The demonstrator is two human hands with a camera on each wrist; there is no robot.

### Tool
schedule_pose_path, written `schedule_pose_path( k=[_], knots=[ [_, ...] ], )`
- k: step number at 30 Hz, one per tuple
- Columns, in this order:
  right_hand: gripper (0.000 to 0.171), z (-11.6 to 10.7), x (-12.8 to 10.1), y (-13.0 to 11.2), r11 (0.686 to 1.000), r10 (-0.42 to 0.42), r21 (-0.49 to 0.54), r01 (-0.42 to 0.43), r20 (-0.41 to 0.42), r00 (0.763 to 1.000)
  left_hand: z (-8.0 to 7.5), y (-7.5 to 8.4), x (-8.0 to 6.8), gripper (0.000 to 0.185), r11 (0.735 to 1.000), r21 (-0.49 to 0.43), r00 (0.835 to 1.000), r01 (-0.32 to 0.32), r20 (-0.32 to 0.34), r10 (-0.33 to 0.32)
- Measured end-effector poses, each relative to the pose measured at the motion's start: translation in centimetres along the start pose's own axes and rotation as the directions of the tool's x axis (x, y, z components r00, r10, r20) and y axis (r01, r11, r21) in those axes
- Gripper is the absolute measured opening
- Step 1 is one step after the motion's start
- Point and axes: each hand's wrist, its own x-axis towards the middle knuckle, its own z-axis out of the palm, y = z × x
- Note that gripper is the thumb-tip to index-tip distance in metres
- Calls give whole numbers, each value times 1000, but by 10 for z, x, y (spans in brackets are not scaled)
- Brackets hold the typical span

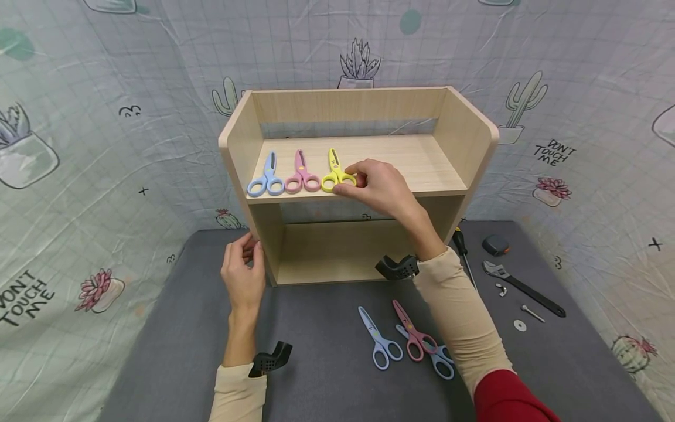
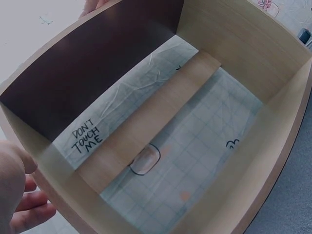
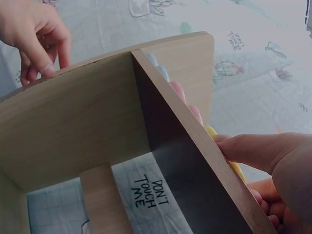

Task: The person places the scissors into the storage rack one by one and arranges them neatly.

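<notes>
Head view shows the right hand [image 1: 382, 189] pinching the handles of the yellow scissors [image 1: 336, 172] on the upper board of the wooden shelf [image 1: 474, 140], beside the pink scissors [image 1: 302, 174] and blue scissors [image 1: 268, 177]. The left hand [image 1: 244, 275], fingers relaxed, touches the shelf's left side panel.

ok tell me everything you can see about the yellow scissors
The yellow scissors are small, plastic-looking, with two loop handles and a closed yellow blade cover. They lie flat on the upper board of the wooden shelf, handles toward the front edge, blades pointing back, rightmost in a row beside the pink scissors and blue scissors. The right hand pinches the handle loops.
</notes>
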Motion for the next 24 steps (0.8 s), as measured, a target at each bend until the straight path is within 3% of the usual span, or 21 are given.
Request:
schedule_pose_path(
  k=[11, 24],
  knots=[
    [50, 0, -1, -1, 1000, -4, -18, 3, -15, 1000, -1, 3, 0, 26, 999, 33, 1000, 6, 6, -7],
    [60, 4, -18, -3, 995, -90, -64, 81, -154, 984, -1, 2, 0, 24, 1000, 13, 1000, 4, -2, -4]
  ],
)
